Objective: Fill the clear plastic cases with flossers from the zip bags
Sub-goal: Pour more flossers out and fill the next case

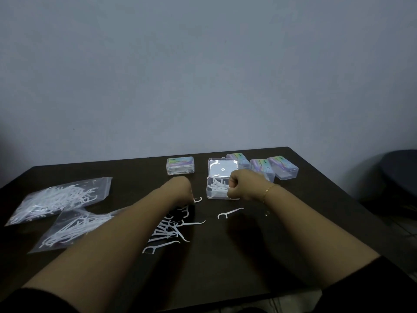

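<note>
**Open case part-filled, loose flossers on dark table**

Open clear case (222, 190) sits just past table centre, toward 12 o'clock from the person. Lid stands upright at its far edge; long axis runs left to right. White flossers lie jumbled inside, no common heading.

Right hand (242, 188) is at the case's 3 o'clock edge, fingers curled into a fist against the wall. Whether it pinches a flosser I cannot tell. A thin gold bracelet (268, 191) circles that wrist.

Left hand (180, 188) is at 9 o'clock of the case, knuckles up, fingers curled downward over the loose pile (171, 229). One flosser head shows at its fingertips; a grip is not plainly visible.

The pile fans out toward 6 o'clock of the left hand, handles mostly running near-to-far, tilted. A single flosser (230, 212) lies apart at 6 o'clock of the case: long axis roughly left to right, bow end at 9 o'clock, pick end at 3 o'clock.

Two zip bags (61, 197) of flossers lie flat at the table's 9 o'clock side, overlapping. A closed, filled case (180, 165) stands at 11 o'clock of the open one. Three more closed cases (283, 168) with lilac labels cluster at 1 to 2 o'clock.

Surface: dark brown table (293, 233), matte. Behind it a plain grey-blue wall (203, 75). A dark rounded seat (399, 177) at far 3 o'clock. Lighting dim.
</note>
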Tool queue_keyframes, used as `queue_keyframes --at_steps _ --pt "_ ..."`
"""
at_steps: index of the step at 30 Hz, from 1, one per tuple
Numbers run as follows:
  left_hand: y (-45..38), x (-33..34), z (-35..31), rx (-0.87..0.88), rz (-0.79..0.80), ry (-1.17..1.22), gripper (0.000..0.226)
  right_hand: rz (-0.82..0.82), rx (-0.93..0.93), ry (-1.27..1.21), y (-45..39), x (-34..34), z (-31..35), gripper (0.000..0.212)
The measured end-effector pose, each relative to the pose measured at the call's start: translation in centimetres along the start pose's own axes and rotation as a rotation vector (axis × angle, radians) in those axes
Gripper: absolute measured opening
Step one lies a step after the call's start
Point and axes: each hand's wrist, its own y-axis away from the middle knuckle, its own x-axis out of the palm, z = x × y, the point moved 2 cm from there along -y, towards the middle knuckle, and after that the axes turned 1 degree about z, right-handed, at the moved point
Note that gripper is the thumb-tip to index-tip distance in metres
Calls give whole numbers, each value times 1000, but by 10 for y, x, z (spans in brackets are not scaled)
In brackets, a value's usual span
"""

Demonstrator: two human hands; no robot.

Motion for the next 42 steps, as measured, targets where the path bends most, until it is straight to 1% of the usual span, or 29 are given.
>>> queue_keyframes --at_steps 3,6,7,10,11,13,14,17,19,22,25,28,32,38,42 --pt "-5 -4 1 -84 48 -46 29 -50 2 229 -8 -11 -3 10" --pt "-8 -7 3 -122 78 -49 26 -26 13 416 -21 -20 -3 17" --pt "-9 -7 4 -129 96 -38 26 -7 12 456 -26 -20 -3 13" --pt "-14 -5 6 -139 131 12 26 62 13 496 -40 -17 -4 25" --pt "-14 -4 6 -134 133 14 26 77 6 493 -44 -15 -3 21" --pt "-14 -3 7 -120 135 -3 26 103 -4 475 -50 -12 -3 15" --pt "-14 -2 7 -112 135 -6 26 111 -11 462 -53 -11 -3 15" --pt "-16 -2 9 -96 142 27 30 117 -23 419 -59 -8 0 25" --pt "-15 -2 11 -74 142 56 31 122 -25 384 -62 -9 3 27" --pt "-12 -4 11 9 132 108 24 155 8 212 -64 -12 3 26" --pt "-10 -7 9 94 90 187 11 140 0 83 -61 -12 2 26" --pt "-6 -14 3 180 13 219 13 103 -13 4 -54 -10 -2 26" --pt "-4 -30 -16 316 -148 222 16 61 -14 -76 -43 -20 -9 24" --pt "-11 -30 -60 428 -192 333 18 31 -4 -195 -22 -31 -19 22" --pt "-20 -17 -74 432 -177 299 18 46 2 -164 -14 -27 -26 21"
